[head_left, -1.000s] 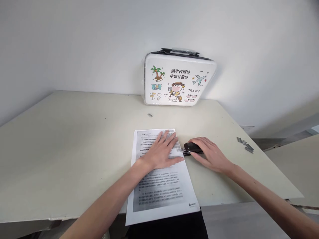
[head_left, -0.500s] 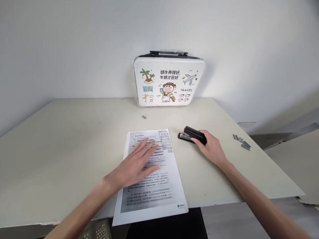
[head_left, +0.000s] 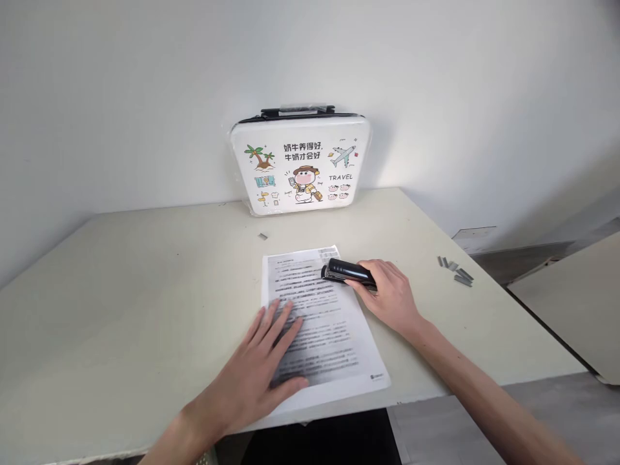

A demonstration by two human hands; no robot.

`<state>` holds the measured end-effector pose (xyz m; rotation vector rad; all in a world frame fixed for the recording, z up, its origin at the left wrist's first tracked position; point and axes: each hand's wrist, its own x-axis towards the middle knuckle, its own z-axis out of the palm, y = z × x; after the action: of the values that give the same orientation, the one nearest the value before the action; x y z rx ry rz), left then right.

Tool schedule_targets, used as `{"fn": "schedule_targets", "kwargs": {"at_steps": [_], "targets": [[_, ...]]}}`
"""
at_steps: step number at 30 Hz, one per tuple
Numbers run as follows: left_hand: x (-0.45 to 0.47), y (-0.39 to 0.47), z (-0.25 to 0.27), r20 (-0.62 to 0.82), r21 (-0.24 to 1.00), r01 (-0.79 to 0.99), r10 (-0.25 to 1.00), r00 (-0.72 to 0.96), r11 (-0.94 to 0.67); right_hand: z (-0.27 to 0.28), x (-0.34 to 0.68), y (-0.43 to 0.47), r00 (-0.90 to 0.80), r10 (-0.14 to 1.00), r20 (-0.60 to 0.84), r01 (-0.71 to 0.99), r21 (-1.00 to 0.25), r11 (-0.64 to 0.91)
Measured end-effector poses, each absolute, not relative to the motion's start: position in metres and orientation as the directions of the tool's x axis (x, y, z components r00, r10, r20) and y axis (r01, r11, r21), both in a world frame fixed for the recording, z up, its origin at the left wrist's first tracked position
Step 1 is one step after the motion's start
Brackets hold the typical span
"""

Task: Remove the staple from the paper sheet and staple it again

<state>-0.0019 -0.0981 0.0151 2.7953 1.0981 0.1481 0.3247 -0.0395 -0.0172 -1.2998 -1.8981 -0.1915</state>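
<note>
A printed sheet of paper (head_left: 334, 336) lies on the table near its front edge, covered with lines of dark text. My left hand (head_left: 261, 361) rests on the sheet's lower left part, fingers spread. In my right hand (head_left: 390, 290) is a black stapler (head_left: 349, 271), fingers wrapped round its rear half. The stapler's front end is over the upper right part of the sheet; whether paper sits between its jaws I cannot tell. Whether the sheet is a single page or a stack does not show.
Several strips of staples (head_left: 458, 271) lie on the right of the table (head_left: 121, 310), and one small strip (head_left: 262, 236) lies behind the paper. A white case (head_left: 300, 165) with cartoon prints and a black handle leans against the wall. A dark seat (head_left: 322, 442) shows below the table edge.
My right hand has brought the stapler left, from beside the paper to over it. My left hand has slid toward the sheet's lower part. The sheet has shifted right, and the view has turned slightly.
</note>
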Motion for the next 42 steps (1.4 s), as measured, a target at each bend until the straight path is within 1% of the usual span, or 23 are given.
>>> {"fn": "schedule_targets", "kwargs": {"at_steps": [3, 6, 10, 15, 17, 20, 22, 25, 27, 30, 32, 34, 37, 39, 42], "targets": [[0.043, -0.067, 0.008, 0.024, 0.196, 0.649, 0.665, 0.746, -0.735, -0.013, 0.331, -0.040, -0.127, 0.687, 0.715, 0.856, -0.271, 0.441], [0.089, -0.035, 0.000, 0.017, 0.212, 0.655, 0.673, 0.739, -0.725, -0.010, 0.338, -0.039, -0.063, 0.679, 0.732, 0.878, -0.282, 0.386], [0.146, -0.007, -0.009, 0.094, 0.228, 0.637, 0.668, 0.738, -0.736, -0.010, 0.345, -0.034, 0.042, 0.648, 0.760, 0.890, -0.323, 0.321], [0.193, 0.001, -0.014, 0.209, 0.228, 0.544, 0.586, 0.783, -0.808, -0.015, 0.346, -0.029, 0.080, 0.636, 0.767, 0.889, -0.343, 0.302], [0.196, 0.001, -0.014, 0.239, 0.238, 0.524, 0.572, 0.785, -0.818, -0.015, 0.345, -0.029, 0.082, 0.632, 0.771, 0.888, -0.345, 0.305], [0.176, 0.004, -0.012, 0.272, 0.295, 0.525, 0.597, 0.755, -0.798, -0.016, 0.343, -0.029, 0.085, 0.636, 0.767, 0.880, -0.357, 0.313], [0.146, 0.011, -0.010, 0.250, 0.348, 0.530, 0.621, 0.743, -0.774, -0.017, 0.343, -0.029, 0.081, 0.657, 0.750, 0.873, -0.372, 0.316], [0.091, 0.024, -0.004, 0.192, 0.423, 0.580, 0.694, 0.694, -0.696, -0.021, 0.344, -0.029, 0.070, 0.691, 0.720, 0.871, -0.382, 0.309], [0.058, 0.031, 0.001, 0.182, 0.508, 0.598, 0.756, 0.629, -0.620, -0.024, 0.344, -0.029, 0.057, 0.716, 0.696, 0.868, -0.389, 0.309], [0.027, 0.035, 0.009, 0.167, 0.695, 0.580, 0.880, 0.445, -0.425, -0.022, 0.342, -0.027, 0.020, 0.771, 0.636, 0.847, -0.421, 0.325], [0.020, 0.035, 0.011, 0.167, 0.810, 0.500, 0.937, 0.307, -0.308, -0.017, 0.334, -0.022, -0.041, 0.814, 0.579, 0.825, -0.440, 0.354], [0.019, 0.035, 0.011, 0.186, 0.885, 0.392, 0.963, 0.196, -0.251, -0.010, 0.320, -0.013, -0.120, 0.848, 0.516, 0.800, -0.456, 0.390], [0.020, 0.037, 0.007, 0.208, 0.929, 0.290, 0.973, 0.105, -0.230, 0.001, 0.291, 0.004, -0.190, 0.890, 0.415, 0.753, -0.520, 0.404], [0.019, 0.037, 0.004, 0.206, 0.938, 0.273, 0.977, 0.058, -0.214, 0.004, 0.273, 0.015, -0.217, 0.904, 0.367, 0.703, -0.584, 0.406], [0.017, 0.034, 0.003, 0.184, 0.944, 0.283, 0.983, -0.024, -0.169, 0.001, 0.253, 0.024, -0.272, 0.903, 0.334, 0.614, -0.662, 0.429]]}}
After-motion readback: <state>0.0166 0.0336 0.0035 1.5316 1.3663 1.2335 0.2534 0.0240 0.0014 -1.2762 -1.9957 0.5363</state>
